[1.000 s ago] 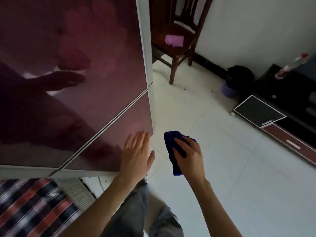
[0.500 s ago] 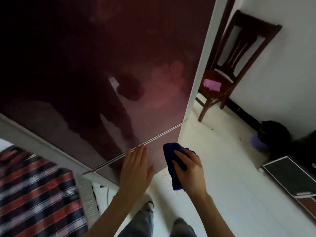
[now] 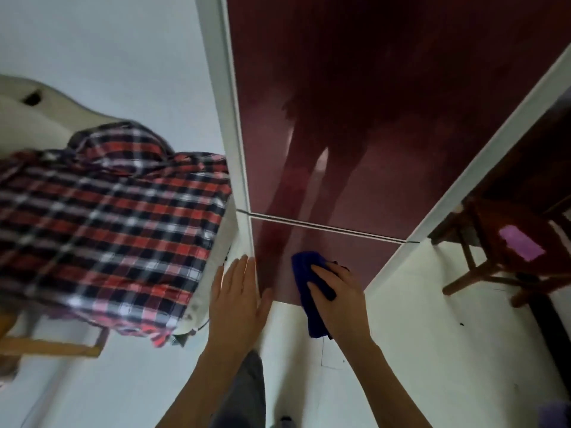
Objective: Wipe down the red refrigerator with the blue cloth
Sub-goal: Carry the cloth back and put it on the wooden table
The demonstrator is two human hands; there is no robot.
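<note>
Low on the red refrigerator point(image 3: 386, 125), right hand point(image 3: 343, 302) gripping blue cloth point(image 3: 303, 267), left hand point(image 3: 235, 304) flat, fingers straight, at its edge.

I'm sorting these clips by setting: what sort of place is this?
Probably a room in a home: a red refrigerator stands on a tiled floor, with a wooden chair beside it and a plaid shirt draped nearby.

Refrigerator point(image 3: 386, 103) top cut by upper edge; blue cloth point(image 3: 304, 268) partly under right hand point(image 3: 343, 304); plaid shirt point(image 3: 108, 217) blurred.
</note>
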